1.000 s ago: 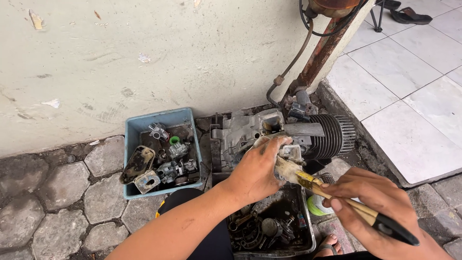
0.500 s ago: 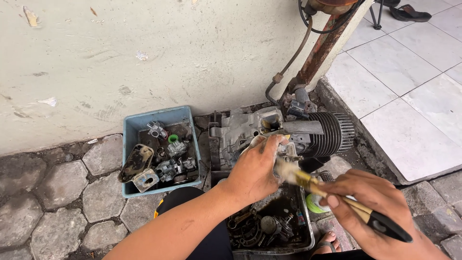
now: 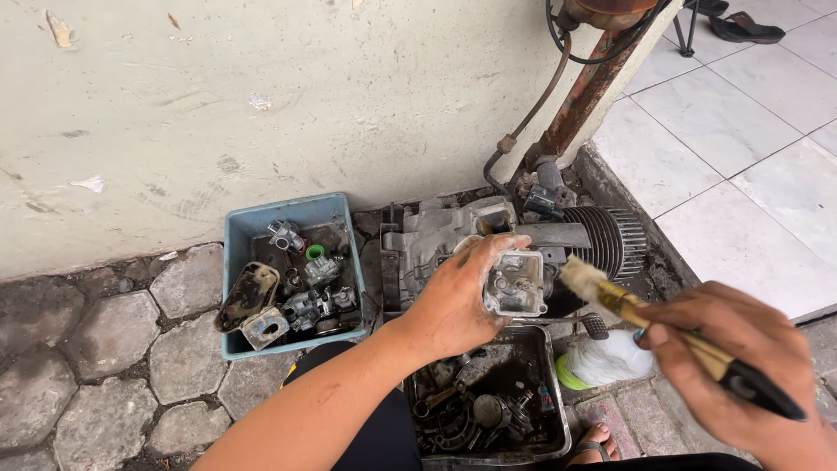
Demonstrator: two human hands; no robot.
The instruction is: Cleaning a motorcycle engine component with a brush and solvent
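My left hand grips a small grey metal carburettor body, its open face turned up towards me, above a dark metal tray. My right hand holds a paintbrush with a black handle, brass ferrule and pale wet bristles. The bristles hang just to the right of the carburettor body, apart from it. Behind both sits a grey engine block with a finned cylinder on the ground.
A blue plastic tub at the left holds several small metal parts. The dark tray holds oily parts and rings. A white bottle with a green cap lies beside it. A rusty post and hose stand by the wall; white tiles at right.
The brush was scrubbing the part in my left hand; now it has pulled away to the right. My left hand has turned the part so its open face shows.
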